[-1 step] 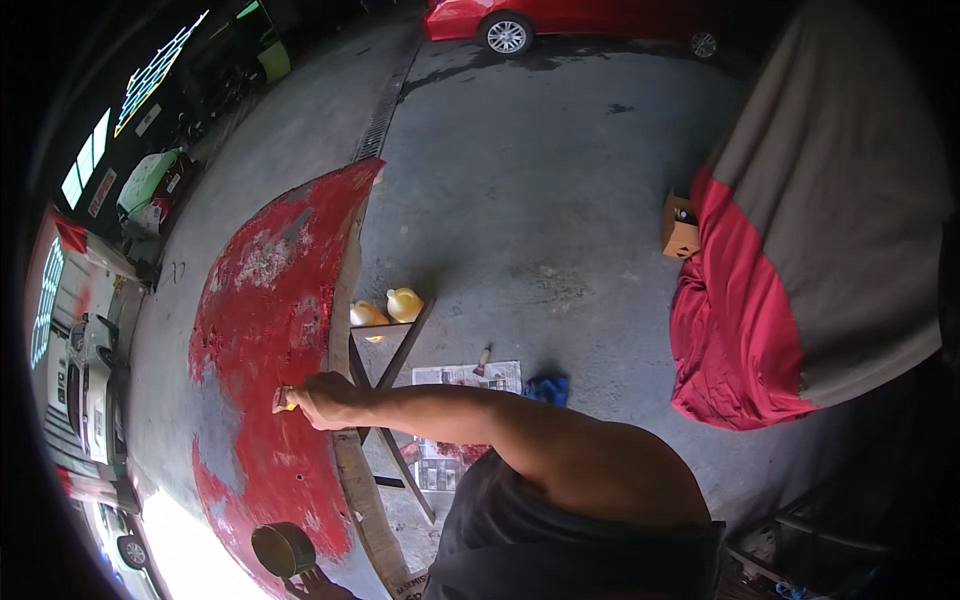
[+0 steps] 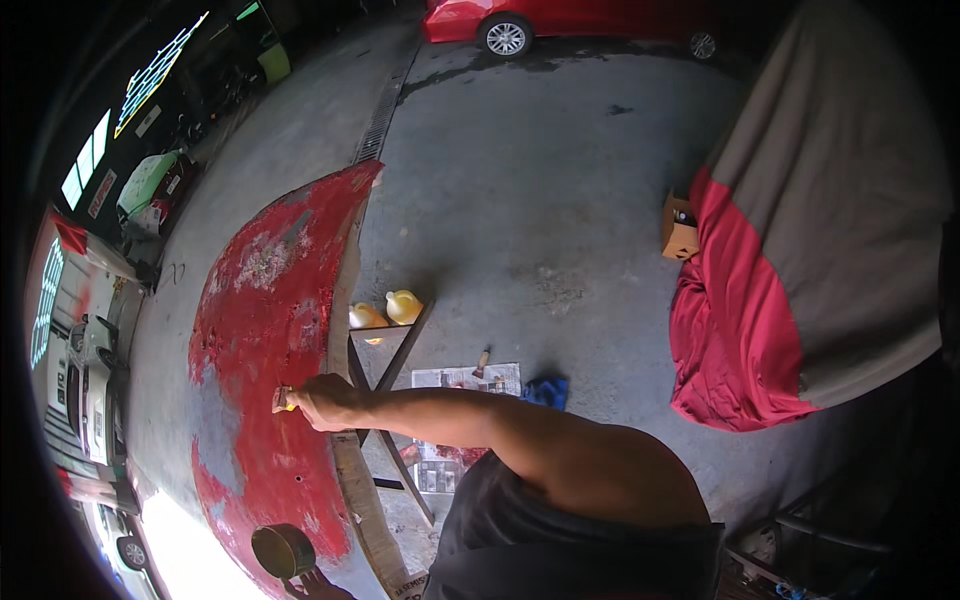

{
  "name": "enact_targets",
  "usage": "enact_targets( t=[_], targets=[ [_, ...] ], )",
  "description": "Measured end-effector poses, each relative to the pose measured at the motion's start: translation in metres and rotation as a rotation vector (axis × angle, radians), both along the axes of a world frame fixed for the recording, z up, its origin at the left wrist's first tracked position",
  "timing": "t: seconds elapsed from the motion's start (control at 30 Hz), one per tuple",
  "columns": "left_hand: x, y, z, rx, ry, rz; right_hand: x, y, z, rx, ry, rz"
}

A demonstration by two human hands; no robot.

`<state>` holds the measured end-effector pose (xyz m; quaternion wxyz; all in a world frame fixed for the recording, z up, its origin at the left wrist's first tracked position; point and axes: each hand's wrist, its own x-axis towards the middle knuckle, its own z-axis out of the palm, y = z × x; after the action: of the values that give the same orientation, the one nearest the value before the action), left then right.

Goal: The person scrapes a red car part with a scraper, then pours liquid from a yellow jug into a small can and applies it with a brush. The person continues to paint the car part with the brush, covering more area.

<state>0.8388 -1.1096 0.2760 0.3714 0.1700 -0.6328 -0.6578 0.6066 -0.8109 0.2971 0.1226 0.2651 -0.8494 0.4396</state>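
A large curved car hood (image 2: 265, 350), patchy with red paint, bare grey and scuffed pale areas, lies propped in front of me. My right hand (image 2: 328, 402) reaches across it, fingers closed around a paintbrush (image 2: 281, 399) with a bit of yellow showing near the grip. The bristle end is against or just over the red surface; I cannot tell which. At the lower edge, my left hand (image 2: 318, 587) grips a round metal pot (image 2: 283, 550) held over the hood's near part. The pot's contents are too dark to make out.
A dark stand (image 2: 400, 352) beside the hood carries two yellowish jugs (image 2: 404, 306). On the floor lie newspaper (image 2: 450, 378), another brush (image 2: 483, 363) and a blue cloth (image 2: 546, 391). A cardboard box (image 2: 680, 232) sits against a covered bulk (image 2: 800, 250) at right. A red car (image 2: 590, 20) stands far back.
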Motion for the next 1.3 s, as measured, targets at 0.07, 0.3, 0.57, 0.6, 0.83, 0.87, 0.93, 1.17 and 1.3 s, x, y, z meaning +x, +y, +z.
enact_targets(
  t=[0.07,0.3,0.57,0.6,0.83,0.87,0.93,1.17,1.3],
  targets=[
    [0.002,0.003,-0.001,0.005,-0.003,-0.005,-0.006,-0.001,-0.020,0.059,-0.018,-0.020],
    [0.013,0.008,-0.005,0.017,0.008,-0.008,0.014,-0.008,-0.051,-0.220,0.189,-0.116],
    [0.013,0.015,-0.007,0.031,0.014,-0.019,0.033,0.018,0.048,-0.166,0.104,-0.075],
    [0.015,0.016,-0.007,0.035,0.015,-0.020,0.032,0.017,0.055,-0.282,0.119,-0.062],
    [0.030,0.002,-0.017,0.042,0.030,-0.032,0.018,0.014,0.011,-0.061,-0.087,0.047],
    [0.035,-0.003,-0.019,0.044,0.037,-0.034,0.020,0.011,0.001,-0.090,-0.052,-0.004],
    [0.047,-0.014,-0.021,0.051,0.067,-0.044,0.016,0.011,-0.015,-0.102,-0.063,-0.068],
    [0.063,-0.010,-0.017,0.077,0.050,0.056,0.007,0.016,-0.033,-0.278,-0.298,0.051],
    [0.071,0.001,-0.014,0.059,0.033,0.109,0.017,0.030,-0.029,-0.441,-0.514,0.187]
  ],
)
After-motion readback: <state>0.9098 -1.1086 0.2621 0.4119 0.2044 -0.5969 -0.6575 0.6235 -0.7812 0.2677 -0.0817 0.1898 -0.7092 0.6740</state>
